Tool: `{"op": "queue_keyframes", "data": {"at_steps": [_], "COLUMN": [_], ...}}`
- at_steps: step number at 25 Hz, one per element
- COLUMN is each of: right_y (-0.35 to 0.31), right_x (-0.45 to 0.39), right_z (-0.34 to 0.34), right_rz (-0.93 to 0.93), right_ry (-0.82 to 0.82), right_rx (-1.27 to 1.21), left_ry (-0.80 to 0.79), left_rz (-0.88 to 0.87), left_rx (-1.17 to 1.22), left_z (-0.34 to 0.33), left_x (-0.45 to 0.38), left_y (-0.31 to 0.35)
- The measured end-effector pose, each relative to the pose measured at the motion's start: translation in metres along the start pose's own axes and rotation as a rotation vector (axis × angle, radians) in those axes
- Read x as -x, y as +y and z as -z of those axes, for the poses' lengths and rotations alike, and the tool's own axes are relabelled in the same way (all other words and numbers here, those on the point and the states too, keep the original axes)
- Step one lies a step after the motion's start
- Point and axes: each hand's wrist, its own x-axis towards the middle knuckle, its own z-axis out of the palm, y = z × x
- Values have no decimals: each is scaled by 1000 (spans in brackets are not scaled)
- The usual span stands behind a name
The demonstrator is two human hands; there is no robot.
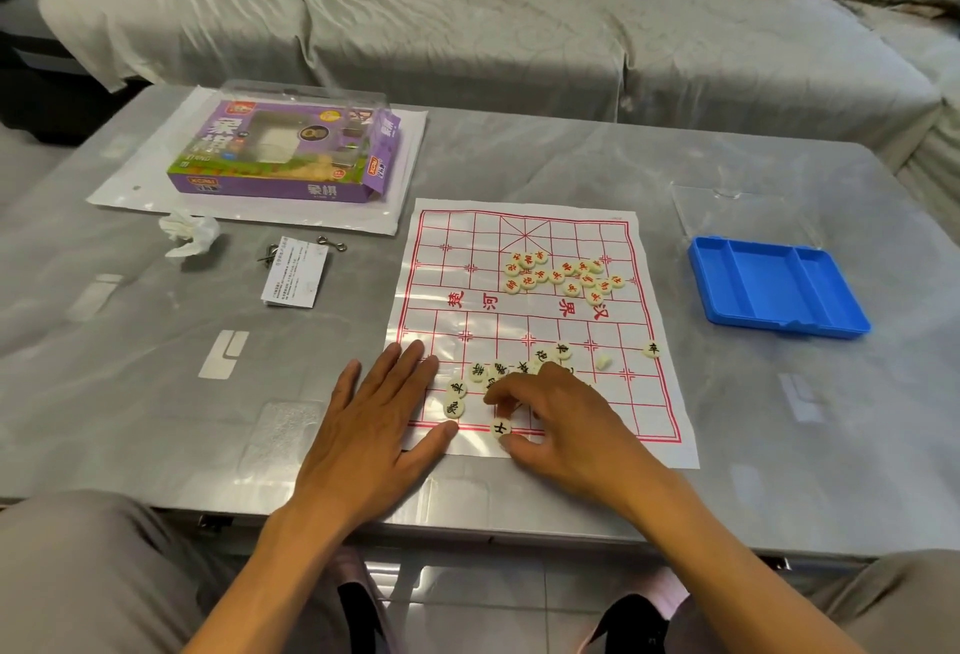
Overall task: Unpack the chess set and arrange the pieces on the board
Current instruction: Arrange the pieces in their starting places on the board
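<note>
A white paper chess board [535, 320] with red grid lines lies on the table. A cluster of cream discs with red characters [563, 276] sits on its far half. Discs with black characters [483, 378] lie scattered on the near half; one black-marked disc [651, 350] rests alone at the right edge. My left hand [371, 424] lies flat, fingers spread, on the board's near left corner. My right hand [566, 419] is curled over the near rows, its fingertips pinching a disc [505, 410], just above another black-marked disc [501, 428] on the front line.
A blue plastic tray [776, 287] stands right of the board, with a clear lid [743, 211] behind it. The purple game box [285, 149] sits on a white bag at the far left. A crumpled tissue [189, 232], a leaflet [295, 276] and small metal hooks lie nearby. A sofa runs behind.
</note>
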Motion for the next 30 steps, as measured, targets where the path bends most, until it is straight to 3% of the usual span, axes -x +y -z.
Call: {"op": "queue_keyframes", "data": {"at_steps": [12,15,18,30], "right_y": [1,-3,-19,-36], "right_x": [-1,1,-8,-30], "right_z": [-2,1,-4,-28], "right_rz": [8,-31,-51,-14], "right_ry": [-15,88,172,230], "right_rx": [-33,-100,-17,62], "left_ry": [2,-7,-6,5], "left_rz": [7,1,-6,-18], "left_rx": [19,38,49,85], "left_z": [-1,0,1,1], "left_x": [0,-1,-1,0], "left_y": [-2,-3,-3,-4]}}
